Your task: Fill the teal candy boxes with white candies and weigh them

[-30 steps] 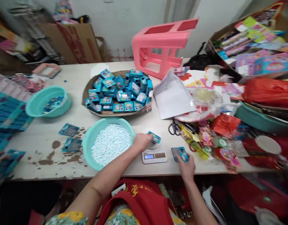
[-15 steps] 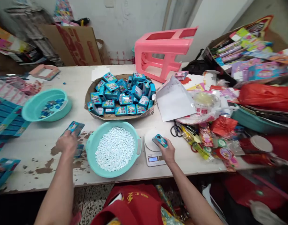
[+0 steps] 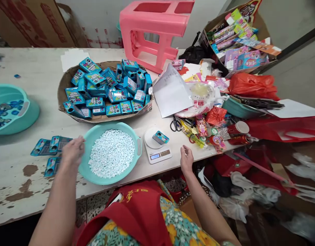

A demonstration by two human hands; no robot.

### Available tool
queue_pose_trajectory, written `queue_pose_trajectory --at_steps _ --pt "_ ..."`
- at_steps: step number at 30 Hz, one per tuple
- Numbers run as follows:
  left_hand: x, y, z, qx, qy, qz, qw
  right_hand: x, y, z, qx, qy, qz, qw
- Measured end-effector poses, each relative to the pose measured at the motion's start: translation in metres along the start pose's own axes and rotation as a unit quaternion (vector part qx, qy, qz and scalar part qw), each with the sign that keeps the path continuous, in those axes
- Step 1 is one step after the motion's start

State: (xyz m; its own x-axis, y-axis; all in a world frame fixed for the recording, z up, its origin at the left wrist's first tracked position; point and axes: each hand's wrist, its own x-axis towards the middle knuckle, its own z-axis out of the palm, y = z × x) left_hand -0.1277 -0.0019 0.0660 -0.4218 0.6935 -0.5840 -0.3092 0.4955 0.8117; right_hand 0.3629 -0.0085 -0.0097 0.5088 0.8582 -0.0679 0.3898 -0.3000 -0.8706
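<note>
My left hand [image 3: 73,150] is at the left rim of a turquoise basin [image 3: 83,172] of small white candies [image 3: 111,153]. Its fingers are curled in; whatever may be between them is hidden. Just left of it, several flat blue packages [image 3: 52,143] lie on the table, partly covered by my hand and forearm. On the white digital scale [image 3: 158,155] rests a small blue candy box [image 3: 161,137] with a dark round hole. My right hand [image 3: 186,159] hovers by the table's front edge, right of the scale, open and holding nothing.
Behind the basin stands a low carton [image 3: 136,118] heaped with blue boxes. Another turquoise basin [image 3: 29,114] holds blue and silvery bits at left. Scissors [image 3: 175,123], candy packs and plastic bags crowd the right side. A pink stool [image 3: 154,24] lies at the back.
The blue box has gone from my right hand onto the scale, and that hand has drawn back. My left hand has left the flat blue packages and moved to the basin. The view has shifted right.
</note>
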Motion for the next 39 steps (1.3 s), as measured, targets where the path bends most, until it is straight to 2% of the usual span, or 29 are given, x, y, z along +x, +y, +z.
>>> queue_pose_trajectory --at_steps 2,4,6,8,11,14,17,21,23,26,29,32,35,39 --pt "-0.006 -0.010 0.034 -0.096 -0.080 -0.055 0.991 -0.003 0.006 0.002 0.010 -0.002 0.012 1.000" --pt "-0.012 -0.024 0.064 -0.116 -0.116 -0.102 0.981 -0.004 0.009 0.005 0.021 -0.009 0.019 1.000" --pt "-0.018 -0.038 0.087 -0.056 -0.127 -0.136 0.981 -0.003 0.008 0.008 0.034 -0.023 0.020 0.999" --pt "-0.024 -0.050 0.101 0.029 -0.149 -0.145 0.978 -0.001 0.004 0.009 0.047 -0.042 0.014 0.998" --pt "-0.031 -0.058 0.111 0.098 -0.164 -0.123 0.974 0.005 -0.006 0.012 0.068 -0.080 -0.005 0.994" --pt "-0.032 -0.059 0.115 0.086 -0.143 -0.124 0.978 0.010 -0.018 0.020 0.089 -0.123 -0.029 0.988" --pt "-0.030 -0.063 0.118 0.031 -0.098 -0.129 0.986 0.014 -0.028 0.035 0.082 -0.167 -0.087 0.979" --pt "-0.030 -0.073 0.122 -0.050 -0.010 -0.084 0.995 0.018 -0.045 0.054 0.043 -0.190 -0.150 0.969" --pt "-0.036 -0.070 0.126 -0.116 -0.020 -0.095 0.988 0.016 -0.060 0.056 0.040 -0.180 -0.163 0.969" --pt "-0.056 -0.047 0.136 -0.246 -0.076 -0.111 0.960 0.004 -0.093 0.052 0.045 -0.192 -0.211 0.957" --pt "-0.083 -0.014 0.153 -0.315 -0.092 -0.044 0.943 -0.019 -0.128 0.053 0.046 -0.281 -0.273 0.919" --pt "-0.100 0.007 0.170 -0.312 -0.028 0.074 0.947 -0.044 -0.150 0.067 0.050 -0.354 -0.308 0.882" --pt "-0.101 0.008 0.178 -0.254 0.029 0.164 0.953 -0.062 -0.158 0.085 0.051 -0.370 -0.315 0.873" --pt "-0.094 0.003 0.174 -0.227 0.047 0.206 0.951 -0.070 -0.161 0.101 0.044 -0.363 -0.319 0.875"
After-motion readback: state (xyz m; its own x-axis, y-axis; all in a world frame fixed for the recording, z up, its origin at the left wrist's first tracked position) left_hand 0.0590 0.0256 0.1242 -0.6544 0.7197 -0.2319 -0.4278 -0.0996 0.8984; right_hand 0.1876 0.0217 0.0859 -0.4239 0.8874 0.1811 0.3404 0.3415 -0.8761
